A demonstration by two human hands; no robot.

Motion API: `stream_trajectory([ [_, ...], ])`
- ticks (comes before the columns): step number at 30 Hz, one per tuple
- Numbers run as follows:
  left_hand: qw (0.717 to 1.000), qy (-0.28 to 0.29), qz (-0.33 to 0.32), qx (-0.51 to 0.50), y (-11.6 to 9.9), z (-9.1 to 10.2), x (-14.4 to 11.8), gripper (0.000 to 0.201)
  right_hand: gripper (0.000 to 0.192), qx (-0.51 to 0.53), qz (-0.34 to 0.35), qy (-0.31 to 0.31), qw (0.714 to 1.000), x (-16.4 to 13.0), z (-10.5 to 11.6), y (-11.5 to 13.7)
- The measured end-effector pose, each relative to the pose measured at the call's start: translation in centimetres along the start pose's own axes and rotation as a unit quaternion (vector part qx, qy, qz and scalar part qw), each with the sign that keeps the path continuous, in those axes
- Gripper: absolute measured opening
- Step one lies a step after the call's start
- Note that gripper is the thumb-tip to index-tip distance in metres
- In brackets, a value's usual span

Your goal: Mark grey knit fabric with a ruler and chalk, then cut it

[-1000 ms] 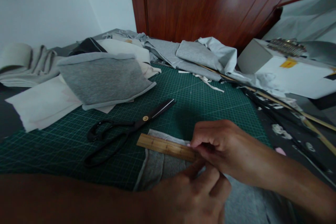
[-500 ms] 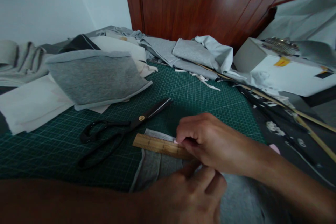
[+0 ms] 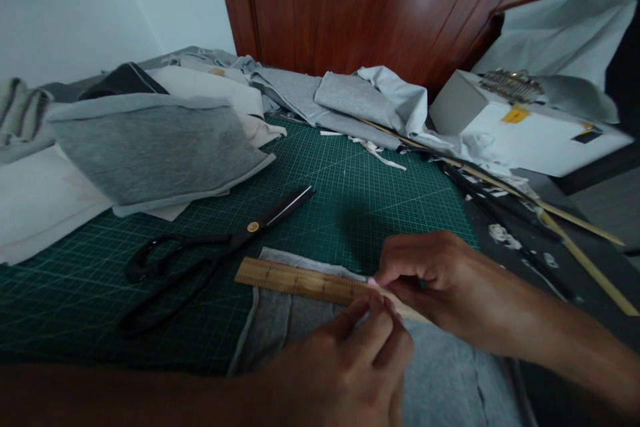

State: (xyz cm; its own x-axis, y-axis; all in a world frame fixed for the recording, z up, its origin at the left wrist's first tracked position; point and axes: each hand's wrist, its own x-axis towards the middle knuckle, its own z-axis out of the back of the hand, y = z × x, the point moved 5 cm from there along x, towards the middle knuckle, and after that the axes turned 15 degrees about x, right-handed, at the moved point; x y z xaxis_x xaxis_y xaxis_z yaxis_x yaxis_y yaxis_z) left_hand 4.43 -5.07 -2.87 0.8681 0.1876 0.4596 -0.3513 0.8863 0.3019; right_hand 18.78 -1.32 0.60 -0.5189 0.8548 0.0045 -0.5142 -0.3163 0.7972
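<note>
A wooden ruler [image 3: 300, 280] lies across a grey piece of fabric [image 3: 440, 373], just below its upper edge. My left hand [image 3: 350, 360] is closed, its bunched fingertips pressing on the ruler's lower edge. Above and to the right, my right hand [image 3: 435, 280] pinches a small pink piece of tailor's chalk [image 3: 372, 281] at the ruler's upper edge. Most of the chalk is hidden by the fingers, and the ruler's right end passes beneath that hand. Black-handled scissors [image 3: 240, 240] rest on the green cutting mat [image 3: 350, 180], left of the fabric, blades slightly apart.
A grey fabric panel [image 3: 160, 147] lies over pale pieces at the left. Folded grey cloth [image 3: 355, 100] is heaped along the back. On the right stand a white box [image 3: 530, 127] with metal pins or clips on top, and long wooden sticks [image 3: 585, 260] among scraps.
My right hand has slid rightward along the ruler with the chalk, uncovering more of the ruler. My left fingertips stay near it. The whole view has shifted slightly.
</note>
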Motion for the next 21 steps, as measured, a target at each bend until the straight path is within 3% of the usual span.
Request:
stream_trajectory([
  [3, 1.000, 0.007, -0.028, -0.002, 0.1, -0.2, 0.1, 0.037, 0.019, -0.010, -0.009, -0.001, 1.000, -0.5, 0.3, 0.1],
  [9, 1.000, -0.006, -0.009, -0.007, 0.1, 0.2, 0.0, 0.036, 0.020, -0.037, -0.008, 0.004, 0.999, -1.2, 1.0, 0.2],
  [12, 1.000, 0.015, -0.008, -0.008, -0.1, 0.3, -0.1, 0.035, 0.021, -0.045, -0.002, -0.010, 0.999, -1.7, 1.2, 0.2],
  [21, 0.999, 0.020, -0.025, -0.004, -0.3, 0.2, -0.3, 0.036, 0.025, -0.096, -0.044, -0.023, 0.994, -4.2, 2.6, -0.1],
])
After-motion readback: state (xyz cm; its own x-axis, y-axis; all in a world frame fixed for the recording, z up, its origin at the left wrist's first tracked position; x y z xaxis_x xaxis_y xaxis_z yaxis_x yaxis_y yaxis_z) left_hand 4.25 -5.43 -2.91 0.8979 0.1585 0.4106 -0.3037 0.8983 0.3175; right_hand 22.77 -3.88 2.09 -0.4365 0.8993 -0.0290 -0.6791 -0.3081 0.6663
